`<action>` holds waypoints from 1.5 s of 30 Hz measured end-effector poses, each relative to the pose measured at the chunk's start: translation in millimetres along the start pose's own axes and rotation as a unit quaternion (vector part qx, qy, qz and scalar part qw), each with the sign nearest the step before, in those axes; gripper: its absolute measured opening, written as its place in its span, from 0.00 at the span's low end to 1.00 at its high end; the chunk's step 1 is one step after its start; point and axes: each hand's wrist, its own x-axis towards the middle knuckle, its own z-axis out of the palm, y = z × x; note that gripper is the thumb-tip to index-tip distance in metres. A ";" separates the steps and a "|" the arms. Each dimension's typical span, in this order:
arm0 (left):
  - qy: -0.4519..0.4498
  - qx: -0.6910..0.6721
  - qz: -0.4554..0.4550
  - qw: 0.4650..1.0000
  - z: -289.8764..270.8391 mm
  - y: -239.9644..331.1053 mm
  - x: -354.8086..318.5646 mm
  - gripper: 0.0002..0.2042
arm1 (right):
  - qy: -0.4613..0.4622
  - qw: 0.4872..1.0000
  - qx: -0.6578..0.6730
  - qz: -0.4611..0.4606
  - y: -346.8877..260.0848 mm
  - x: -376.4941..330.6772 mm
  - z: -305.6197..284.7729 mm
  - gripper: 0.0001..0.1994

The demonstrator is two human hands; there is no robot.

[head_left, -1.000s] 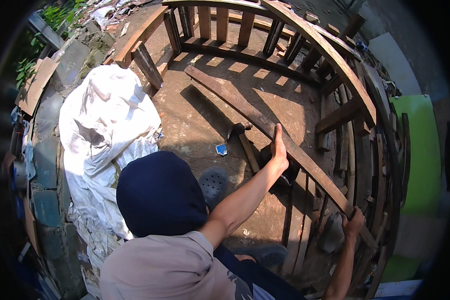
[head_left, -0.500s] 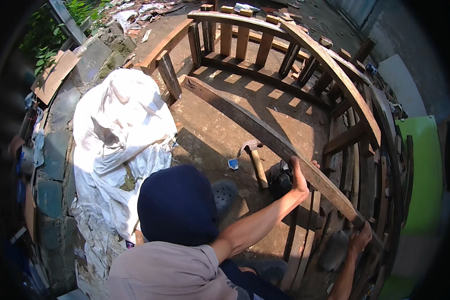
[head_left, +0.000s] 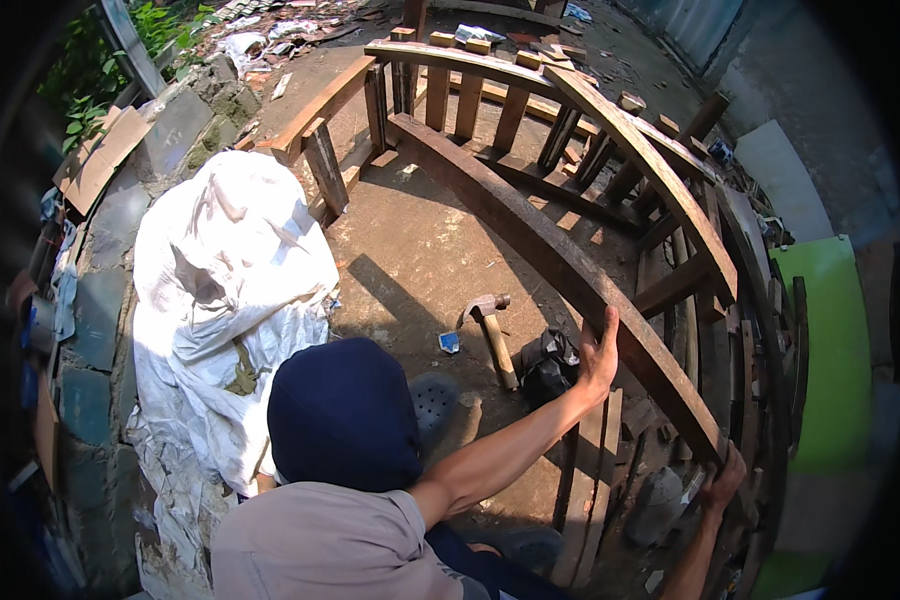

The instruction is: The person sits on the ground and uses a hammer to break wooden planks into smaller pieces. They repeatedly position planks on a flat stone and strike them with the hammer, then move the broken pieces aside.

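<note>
A long brown wooden beam [head_left: 530, 238] slants from the far left to the near right, with both my hands on it. My left hand [head_left: 598, 355] holds its near side past the middle, thumb up against the wood, the other fingers partly hidden. At the near end, my right hand [head_left: 722, 480] is closed round the beam. The far end lies by a slatted wooden frame [head_left: 465, 62] with upright slats and curved top rails. A claw hammer [head_left: 494, 345] with a pale wooden handle rests on the ground left of my left hand, beside a black bundle [head_left: 550, 368].
A white sheet [head_left: 235, 310] is heaped on the left, beside a low block wall [head_left: 95, 310]. Several planks [head_left: 600, 470] lie under the beam at the near right. A green panel [head_left: 825, 350] stands at the right. A small blue packet [head_left: 449, 342] is near the hammer.
The beam has rolled, so its broad brown side now shows more. My hands stay on it, with the left shifted slightly. The whole view has moved a little.
</note>
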 end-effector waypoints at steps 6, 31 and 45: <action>-0.021 0.053 -0.093 0.994 -2.2 14.4 16.0 0.43 | 0.019 0.995 0.033 0.091 -12.6 5.1 2.5 0.30; 0.118 -0.050 -0.129 0.983 -0.1 8.7 -30.9 0.49 | 0.001 0.996 0.030 0.088 29.1 -38.8 40.8 0.33; 0.095 -0.243 -0.118 0.958 1.8 4.6 -8.2 0.50 | 0.042 0.993 -0.042 0.099 18.0 -39.5 45.4 0.40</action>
